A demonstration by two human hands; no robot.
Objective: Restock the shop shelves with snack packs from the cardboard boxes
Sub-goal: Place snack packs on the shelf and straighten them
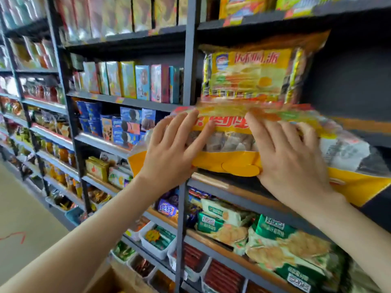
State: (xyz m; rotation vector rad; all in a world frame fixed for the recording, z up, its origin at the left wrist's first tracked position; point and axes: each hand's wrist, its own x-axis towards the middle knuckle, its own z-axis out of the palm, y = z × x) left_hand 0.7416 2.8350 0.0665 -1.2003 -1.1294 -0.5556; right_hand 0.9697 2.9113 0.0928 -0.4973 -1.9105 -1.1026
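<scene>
Both hands flat, fingers straight, nothing gripped: left hand point(169, 144) and right hand point(289, 153) press the yellow snack pack point(230, 163) overhanging the shelf point(213, 185) front edge. Mid-placing, I'd say; next, shove it back under the upright pack point(254, 75).

Beyond the fingers point(196, 132), the shelf bay is half blocked by an upright yellow snack pack point(251, 75). Dark open room is left to the right of the fingers, deep in the bay. The front is taken up by the flat orange pack point(232, 163) under the fingers. Passage leftward is barred by a grey upright post point(190, 60).
</scene>
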